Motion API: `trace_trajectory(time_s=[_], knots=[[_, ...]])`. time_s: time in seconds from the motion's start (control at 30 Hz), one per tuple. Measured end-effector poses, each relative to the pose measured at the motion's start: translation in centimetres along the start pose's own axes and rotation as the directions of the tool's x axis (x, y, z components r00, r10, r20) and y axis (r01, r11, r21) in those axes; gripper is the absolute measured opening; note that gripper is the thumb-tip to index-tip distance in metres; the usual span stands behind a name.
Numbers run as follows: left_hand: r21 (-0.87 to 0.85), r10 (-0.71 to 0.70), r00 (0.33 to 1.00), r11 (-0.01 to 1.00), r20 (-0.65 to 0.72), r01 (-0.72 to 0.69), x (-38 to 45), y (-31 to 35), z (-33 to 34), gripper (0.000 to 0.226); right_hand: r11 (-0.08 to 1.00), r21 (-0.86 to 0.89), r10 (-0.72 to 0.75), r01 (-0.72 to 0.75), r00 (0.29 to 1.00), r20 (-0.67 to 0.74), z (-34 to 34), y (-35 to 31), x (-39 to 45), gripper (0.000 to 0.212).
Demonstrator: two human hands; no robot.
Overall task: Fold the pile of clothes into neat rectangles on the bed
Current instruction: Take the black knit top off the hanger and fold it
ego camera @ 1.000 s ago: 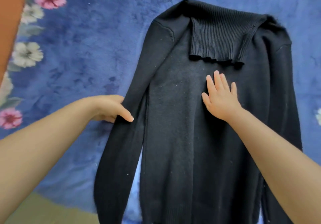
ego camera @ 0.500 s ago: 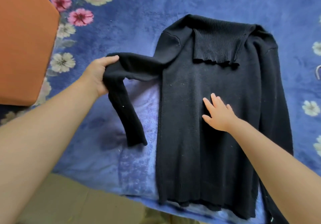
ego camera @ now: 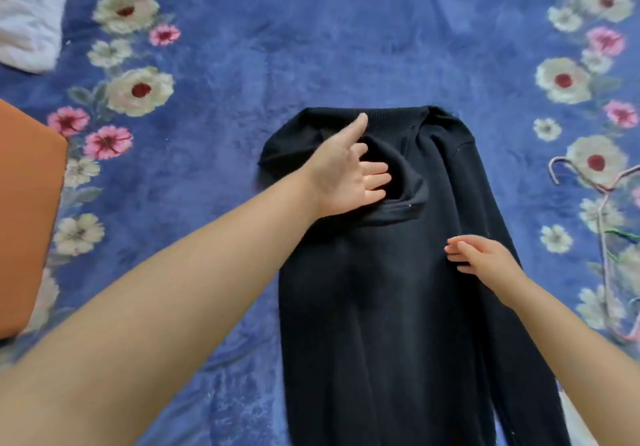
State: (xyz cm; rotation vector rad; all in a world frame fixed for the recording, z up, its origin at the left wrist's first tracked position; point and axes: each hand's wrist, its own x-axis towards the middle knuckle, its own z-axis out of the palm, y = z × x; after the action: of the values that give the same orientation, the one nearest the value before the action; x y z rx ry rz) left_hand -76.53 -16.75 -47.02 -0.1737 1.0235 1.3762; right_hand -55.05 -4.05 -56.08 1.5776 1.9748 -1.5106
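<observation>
The black sweater (ego camera: 398,289) is spread lengthwise on the blue floral bed cover (ego camera: 311,47), reaching its near edge. Its left sleeve has been brought across the chest since half a second ago, narrowing the garment. It is flattened there by the open left hand (ego camera: 346,175). The body is steadied by the flat, empty right hand (ego camera: 481,255).

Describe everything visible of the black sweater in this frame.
The black sweater is a soft knit with a ribbed collar, lying flat and lengthwise on the blue floral blanket. Its left sleeve is folded across the chest, bunched under the left hand. The right hand rests open by the right sleeve, which lies straight.
</observation>
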Motion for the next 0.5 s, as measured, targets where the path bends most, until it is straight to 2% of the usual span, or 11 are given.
trace_trajectory(time_s=[0.03,0.1,0.17,0.2,0.23,0.3,0.33,0.37,0.43,0.47,0.5], knots=[[0.031,-0.001,1.000,1.000,-0.018,0.001,1.1,-0.5,0.1,0.064,0.998,0.053,0.022,-0.021,1.000,-0.015,-0.5,0.0,0.3,0.023],[0.120,0.078,0.986,0.991,-0.151,-0.060,3.0,-1.0,-0.8,0.045,0.994,0.110,0.029,-0.024,0.999,-0.039,-1.0,0.1,1.0,0.022],[0.369,0.208,0.922,0.926,-0.326,-0.078,4.2,-1.2,-3.2,0.028,0.991,0.137,0.009,-0.002,0.999,-0.051,-0.7,-0.1,1.6,0.020],[0.573,0.318,0.869,0.818,-0.379,-0.050,4.4,-1.3,-4.9,0.026,0.991,0.131,-0.018,0.025,0.998,-0.055,-0.3,-0.4,1.6,0.019],[0.751,0.425,0.820,0.660,-0.385,0.011,5.0,-1.3,-6.6,0.028,0.994,0.093,-0.054,0.059,0.997,-0.056,0.2,-0.5,2.0,0.018],[0.926,0.564,0.761,0.357,-0.321,0.125,5.3,-1.2,-9.6,0.034,0.979,-0.088,-0.193,0.185,0.977,-0.094,1.7,-1.2,2.4,0.018],[0.956,0.598,0.752,0.248,-0.278,0.156,5.5,-1.1,-10.7,0.038,0.930,-0.214,-0.332,0.300,0.934,-0.131,2.5,-1.6,2.5,0.023],[0.975,0.631,0.743,0.150,-0.224,0.166,5.6,-1.0,-11.5,0.042,0.828,-0.340,-0.508,0.445,0.852,-0.122,3.5,-2.1,2.5,0.028],[0.983,0.683,0.713,0.039,-0.155,0.177,6.5,-0.5,-12.4,0.045,0.556,-0.497,-0.765,0.666,0.644,0.006,5.5,-3.0,3.2,0.035],[0.981,0.700,0.700,0.003,-0.141,0.194,7.0,-0.2,-12.6,0.046,0.430,-0.559,-0.816,0.709,0.571,0.097,6.5,-3.3,3.4,0.034],[0.975,0.702,0.699,-0.034,-0.134,0.221,7.6,0.3,-12.7,0.047,0.349,-0.595,-0.787,0.724,0.571,0.233,7.3,-3.6,3.6,0.036]])
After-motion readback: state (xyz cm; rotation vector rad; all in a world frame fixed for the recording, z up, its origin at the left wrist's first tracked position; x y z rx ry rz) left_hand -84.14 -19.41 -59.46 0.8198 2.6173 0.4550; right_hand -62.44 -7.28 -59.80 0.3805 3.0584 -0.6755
